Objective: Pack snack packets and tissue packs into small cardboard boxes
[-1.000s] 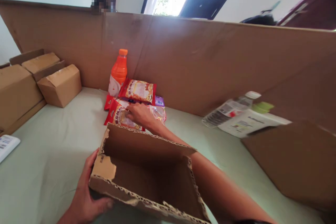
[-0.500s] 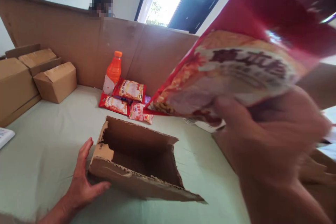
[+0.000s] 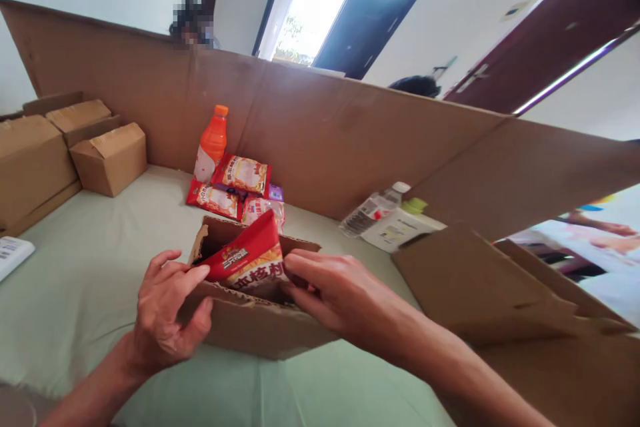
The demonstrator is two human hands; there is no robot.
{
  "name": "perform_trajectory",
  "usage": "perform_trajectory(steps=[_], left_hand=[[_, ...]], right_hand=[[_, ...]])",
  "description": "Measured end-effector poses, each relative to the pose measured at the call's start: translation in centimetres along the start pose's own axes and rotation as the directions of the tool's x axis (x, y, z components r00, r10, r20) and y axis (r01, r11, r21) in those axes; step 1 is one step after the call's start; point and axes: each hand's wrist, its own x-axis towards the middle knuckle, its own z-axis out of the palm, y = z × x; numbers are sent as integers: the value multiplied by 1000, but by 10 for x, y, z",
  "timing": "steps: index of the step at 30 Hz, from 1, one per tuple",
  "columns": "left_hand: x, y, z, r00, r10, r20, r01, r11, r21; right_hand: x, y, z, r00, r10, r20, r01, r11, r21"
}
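Observation:
A red snack packet (image 3: 253, 260) stands tilted, partly inside an open cardboard box (image 3: 270, 330) on the pale green cloth. My right hand (image 3: 330, 287) pinches the packet's right edge over the box. My left hand (image 3: 173, 310) is at the box's near left corner, fingers apart. Its index fingertip comes close to the packet's left corner; whether they touch I cannot tell. The packet's lower part is hidden by the box wall. Behind the box lie red snack packets (image 3: 243, 174) and a pink packet (image 3: 263, 208), beside a bottle of orange drink (image 3: 213, 137).
Closed cardboard boxes (image 3: 113, 160) stand at the left, above a white object (image 3: 15, 257) at the edge. A clear bottle (image 3: 373, 210) and a white carton with a green cap (image 3: 400, 230) lie at the right, near a large open carton (image 3: 465, 287). A cardboard wall (image 3: 320, 140) runs behind.
My right hand has brought the snack packet down and leftward from close to the camera into the box. My left hand has moved slightly up and right, over the box's corner.

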Motion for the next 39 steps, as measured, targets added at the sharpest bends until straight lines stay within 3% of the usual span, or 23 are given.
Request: perform_trajectory(steps=[4, 7, 9, 11, 14, 17, 19, 21, 24, 26, 34, 39], left_hand=[[-8, -1, 4, 999, -28, -47, 30, 999, 33], [-11, -2, 3, 998, -55, -35, 56, 998, 26], [-13, -1, 2, 997, -80, -3, 80, 997, 3], [-15, 1, 1, 994, -103, 27, 104, 994, -25], [-14, 2, -4, 992, -112, 52, 116, 990, -84], [-2, -1, -14, 978, -109, 177, 139, 977, -164], [11, -4, -20, 940, -52, 337, 143, 957, -251], [27, -8, -23, 872, 60, 485, 108, 945, -310], [48, -10, -22, 741, 166, 650, 4, 968, -253], [56, -10, -18, 684, 194, 704, -63, 976, -208], [61, -9, -8, 627, 241, 741, -142, 970, -195], [65, -9, -4, 566, 282, 775, -197, 959, -205]], right_hand=[[16, 2, -3, 968, 55, 244, -50, 998, -24], [25, 2, -4, 950, 80, 303, -72, 997, -38], [24, 2, -4, 965, 102, 241, -107, 994, 8], [16, 2, -5, 983, 160, 94, -168, 982, 84], [2, 2, -2, 962, 250, -107, -230, 958, 168], [-6, -1, 4, 945, 255, -206, -223, 961, 167], [-6, -3, 8, 929, 257, -265, -221, 962, 159], [-6, -4, 11, 909, 280, -309, -239, 957, 165], [-6, -2, 14, 892, 330, -310, -282, 941, 188], [-8, 0, 15, 887, 359, -289, -310, 929, 204], [-16, -2, 12, 860, 395, -323, -340, 915, 216], [-18, 2, 13, 896, 316, -312, -286, 948, 139]])
